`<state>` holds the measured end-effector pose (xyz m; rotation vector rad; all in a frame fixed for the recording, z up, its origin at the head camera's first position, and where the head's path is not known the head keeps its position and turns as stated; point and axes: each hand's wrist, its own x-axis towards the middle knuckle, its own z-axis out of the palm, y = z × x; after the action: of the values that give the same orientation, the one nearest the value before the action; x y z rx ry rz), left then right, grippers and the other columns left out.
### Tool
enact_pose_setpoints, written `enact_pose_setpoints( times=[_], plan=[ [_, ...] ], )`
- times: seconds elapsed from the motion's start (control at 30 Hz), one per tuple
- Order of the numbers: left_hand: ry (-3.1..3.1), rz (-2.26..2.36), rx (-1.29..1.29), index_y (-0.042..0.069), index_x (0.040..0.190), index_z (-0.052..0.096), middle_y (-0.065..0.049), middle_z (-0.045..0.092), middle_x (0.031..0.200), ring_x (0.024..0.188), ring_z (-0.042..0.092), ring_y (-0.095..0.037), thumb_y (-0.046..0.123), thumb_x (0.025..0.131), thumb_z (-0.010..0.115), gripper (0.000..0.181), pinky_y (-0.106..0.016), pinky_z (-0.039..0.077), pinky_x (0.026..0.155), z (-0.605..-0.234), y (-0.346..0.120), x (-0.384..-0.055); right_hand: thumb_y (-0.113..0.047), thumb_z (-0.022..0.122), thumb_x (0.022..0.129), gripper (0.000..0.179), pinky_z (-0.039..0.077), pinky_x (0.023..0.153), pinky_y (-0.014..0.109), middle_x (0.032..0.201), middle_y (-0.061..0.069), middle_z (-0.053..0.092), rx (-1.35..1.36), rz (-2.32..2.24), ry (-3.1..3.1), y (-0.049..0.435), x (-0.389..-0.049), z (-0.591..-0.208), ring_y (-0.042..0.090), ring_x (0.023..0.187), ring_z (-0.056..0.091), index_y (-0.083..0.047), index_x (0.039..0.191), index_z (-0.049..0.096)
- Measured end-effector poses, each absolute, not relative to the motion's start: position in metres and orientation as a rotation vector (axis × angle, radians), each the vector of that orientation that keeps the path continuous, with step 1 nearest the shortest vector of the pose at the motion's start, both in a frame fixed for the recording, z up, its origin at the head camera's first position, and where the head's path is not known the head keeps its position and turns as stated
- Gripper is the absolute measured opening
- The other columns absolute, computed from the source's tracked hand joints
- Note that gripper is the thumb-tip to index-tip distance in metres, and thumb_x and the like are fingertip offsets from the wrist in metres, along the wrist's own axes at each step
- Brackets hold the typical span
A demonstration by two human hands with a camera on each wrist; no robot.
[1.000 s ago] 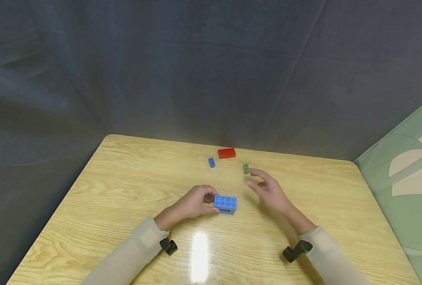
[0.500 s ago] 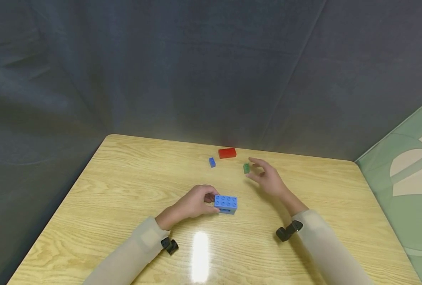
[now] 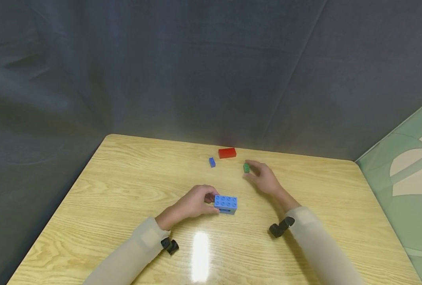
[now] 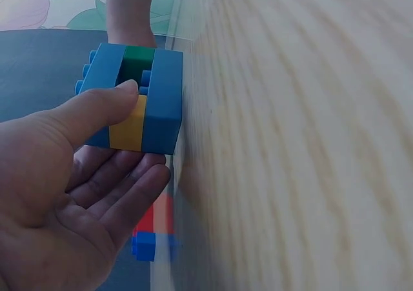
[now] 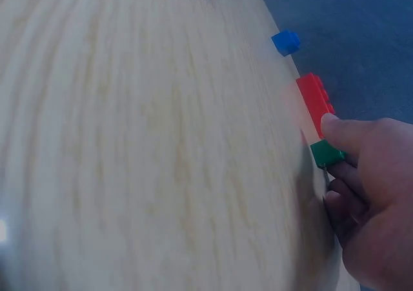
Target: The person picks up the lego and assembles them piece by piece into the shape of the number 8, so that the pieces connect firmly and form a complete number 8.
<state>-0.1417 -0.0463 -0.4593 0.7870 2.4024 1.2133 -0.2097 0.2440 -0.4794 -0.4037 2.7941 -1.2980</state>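
My left hand (image 3: pixel 196 202) holds a small stack of toy bricks (image 3: pixel 226 202) near the middle of the table, thumb on the near side and fingers behind. In the left wrist view, the stack has two long blue bricks (image 4: pixel 164 97) with a small yellow brick (image 4: pixel 126 126) and a small green brick (image 4: pixel 138 62) between them. Studs show on its upper face. Farther back and to the right, my right hand (image 3: pixel 264 179) pinches a loose small green brick (image 3: pixel 246 168) between thumb and fingertips, low at the tabletop.
A red brick (image 3: pixel 227 153) lies by the far edge of the wooden table (image 3: pixel 125 178), a small blue brick (image 3: pixel 212 162) just left of it. Behind the table hangs a dark cloth (image 3: pixel 196 79). A patterned panel (image 3: pixel 403 182) stands on the right.
My right hand has moved left to the small green brick, its thumb and fingers closing around it. The left hand and the stack have stayed in place.
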Motion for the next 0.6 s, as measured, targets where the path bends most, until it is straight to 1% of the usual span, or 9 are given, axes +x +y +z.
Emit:
enact_pose_setpoints(
  times=[0.17,0.4,0.6],
  plan=[
    [2.402,1.202,0.764,0.004,0.112,0.070,0.001,0.068,0.099,0.092,0.065,-0.012,0.013,0.084,0.085,0.033,-0.024,0.055,0.083,-0.4563,-0.0462,-0.1412,-0.010,0.071,0.096,0.052,0.029,0.118,0.054,0.147,0.024,0.051,-0.349,-1.280,2.831,0.2399,-0.2102,-0.4816,0.043,0.140,0.043,0.003,0.143,0.053],
    [2.417,1.185,0.756,0.004,0.112,0.070,0.001,0.068,0.098,0.092,0.065,-0.012,0.015,0.084,0.086,0.035,-0.024,0.055,0.083,-0.4575,-0.0454,-0.1417,-0.005,0.071,0.094,0.046,0.032,0.116,0.055,0.143,0.025,0.055,-0.331,-1.275,2.910,0.2360,-0.2092,-0.4847,0.044,0.137,0.046,0.005,0.137,0.058],
    [2.425,1.177,0.749,0.005,0.110,0.070,0.003,0.068,0.097,0.091,0.064,-0.011,0.016,0.083,0.087,0.034,-0.024,0.055,0.082,-0.4591,-0.0442,-0.1416,-0.005,0.073,0.093,0.043,0.034,0.116,0.055,0.139,0.024,0.059,-0.299,-1.302,2.938,0.2359,-0.2089,-0.4880,0.043,0.135,0.048,0.004,0.134,0.061]
  ],
)
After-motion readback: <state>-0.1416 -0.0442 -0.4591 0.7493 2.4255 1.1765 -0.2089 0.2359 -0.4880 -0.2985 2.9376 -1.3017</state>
